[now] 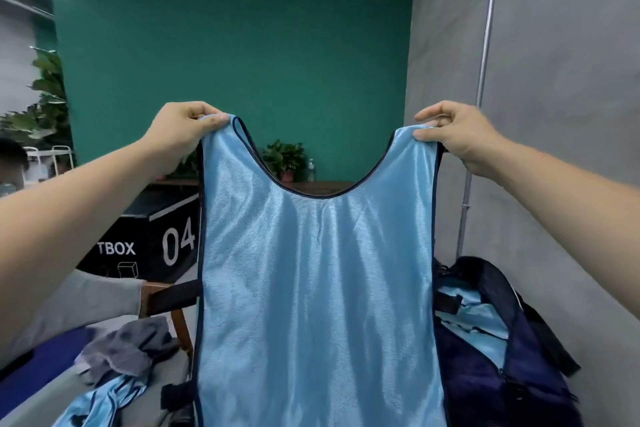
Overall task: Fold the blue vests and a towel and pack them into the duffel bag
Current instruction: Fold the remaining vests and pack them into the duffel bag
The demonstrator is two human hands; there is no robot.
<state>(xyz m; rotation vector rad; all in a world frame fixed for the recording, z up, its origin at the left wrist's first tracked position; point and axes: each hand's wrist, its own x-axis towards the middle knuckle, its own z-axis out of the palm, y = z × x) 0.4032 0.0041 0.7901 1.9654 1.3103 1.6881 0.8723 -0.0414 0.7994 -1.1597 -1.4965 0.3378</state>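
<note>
A shiny light-blue vest (318,288) with dark trim hangs spread out flat in front of me. My left hand (183,133) pinches its left shoulder strap and my right hand (457,132) pinches its right strap, both raised at about the same height. To the lower right stands the dark navy duffel bag (502,357), open, with light-blue fabric showing inside. At the lower left a crumpled grey towel (128,350) lies on the surface, and another blue vest (100,402) lies bunched below it. The hanging vest hides the middle of the surface.
A black box marked "04" (162,239) sits behind on the left, with a wooden chair (166,302) in front of it. A person's head shows at the far left edge (10,163). Potted plants (284,159) stand by the green wall. A metal pole (481,97) runs up the grey wall.
</note>
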